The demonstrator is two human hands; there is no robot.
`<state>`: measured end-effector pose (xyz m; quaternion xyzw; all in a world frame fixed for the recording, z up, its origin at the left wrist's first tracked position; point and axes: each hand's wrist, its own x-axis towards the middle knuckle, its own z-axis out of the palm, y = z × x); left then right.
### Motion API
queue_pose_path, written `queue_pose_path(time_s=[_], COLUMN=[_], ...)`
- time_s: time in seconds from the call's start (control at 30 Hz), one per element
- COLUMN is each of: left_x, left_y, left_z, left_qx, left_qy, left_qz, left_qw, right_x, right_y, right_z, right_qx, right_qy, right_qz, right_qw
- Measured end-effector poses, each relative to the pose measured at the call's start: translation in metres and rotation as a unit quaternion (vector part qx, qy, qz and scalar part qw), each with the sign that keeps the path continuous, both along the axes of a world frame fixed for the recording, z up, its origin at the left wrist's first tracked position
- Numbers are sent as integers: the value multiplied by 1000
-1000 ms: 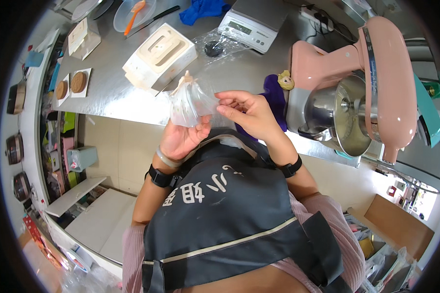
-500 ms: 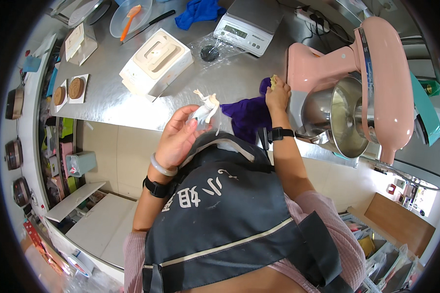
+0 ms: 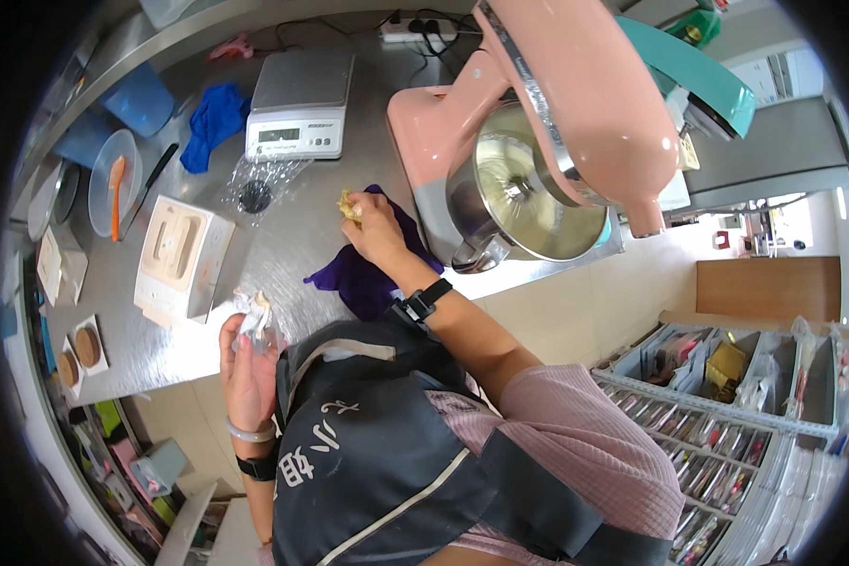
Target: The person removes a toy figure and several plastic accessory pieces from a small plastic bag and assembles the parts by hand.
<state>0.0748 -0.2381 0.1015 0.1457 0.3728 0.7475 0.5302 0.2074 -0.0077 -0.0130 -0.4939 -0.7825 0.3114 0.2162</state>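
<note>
In my left hand (image 3: 245,373), closed at the counter's front edge, is a small white and cream figure-shaped piece (image 3: 255,309). Clear plastic shows around its lower part; I cannot make out its exact kind. My right hand (image 3: 377,231) reaches over a purple cloth (image 3: 363,283) beside the mixer. Its fingers are closed on a crumpled yellowish piece (image 3: 349,206), whose kind is unclear. The pink stand mixer (image 3: 590,94) and its steel bowl (image 3: 476,179) stand just right of that hand.
On the steel counter (image 3: 297,255) stand a cream box (image 3: 184,255), a scale (image 3: 302,104) and clear plastic around a dark round item (image 3: 254,196). Farther left lie a blue cloth (image 3: 212,123), a knife (image 3: 156,179), a bowl with an orange spatula (image 3: 116,193) and two brown round pieces (image 3: 87,347).
My view has turned right, so the counter things appear farther left and the drawers at the right show more. Both hands keep hold of their pieces.
</note>
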Motion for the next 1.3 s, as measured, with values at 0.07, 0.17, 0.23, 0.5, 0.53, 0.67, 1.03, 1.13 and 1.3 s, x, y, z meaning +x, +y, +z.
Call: queue_pose_path(time_s=[0.07, 0.17, 0.23, 0.5, 0.53, 0.67, 1.03, 1.13, 1.3], left_x=[-1, -2, -5, -12, -14, -20, -32, -37, -48], left_y=[0, 0, 1, -8, -10, -20, -38, -39, -42], left_z=[1, 6, 8, 41, 47, 64, 94, 98, 106], left_qx=[-36, -48, -38, -62, -56, -91, -63, -64, -49], left_qy=[-6, 21, 23, 0, 15, 118, 524, 560, 618], left_qz=[9, -9, -26, -27, -46, 3, 59, 72, 76], left_qw=[999, 999, 999, 998, 997, 989, 848, 823, 781], right_x=[0, 0, 0, 25, 27, 17, -1, -6, -17], right_y=[-2, 3, 7, -68, -72, -97, -124, -124, -125], right_z=[-3, -16, -49, 126, 131, 157, 190, 198, 207], right_qx=[-3, -19, -46, -409, -394, -243, -217, -163, -63], right_qy=[-18, -27, 252, 405, 398, 348, 275, 228, 202], right_qz=[-13, -29, -6, 139, 161, 221, 292, 341, 384], right_qw=[1000, 999, 967, 805, 812, 878, 890, 897, 899])
